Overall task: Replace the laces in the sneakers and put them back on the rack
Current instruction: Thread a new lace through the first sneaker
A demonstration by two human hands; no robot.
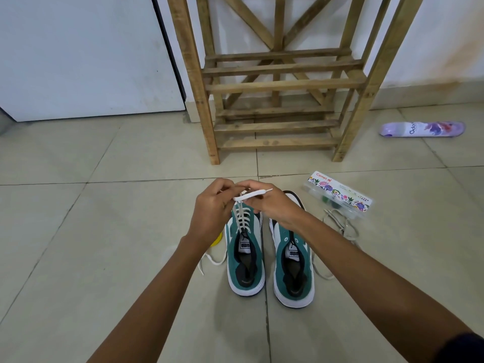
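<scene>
Two green-and-white sneakers stand side by side on the tiled floor, heels toward me. The left sneaker (245, 260) carries a white lace (242, 218) threaded up its eyelets. Above its toe my left hand (213, 208) and my right hand (272, 203) both pinch the lace's free ends, one flat end sticking out to the right. The right sneaker (292, 265) has empty eyelets, its toe partly hidden by my right hand. The wooden rack (277, 85) stands behind them with bare slats.
An old greyish lace (343, 226) lies loose right of the sneakers, beside a clear plastic box (340, 195) with a floral label. A purple spray can (421, 129) lies farther right. A yellow object (217, 241) peeks out beside my left wrist. Another lace end (209, 260) trails on the floor.
</scene>
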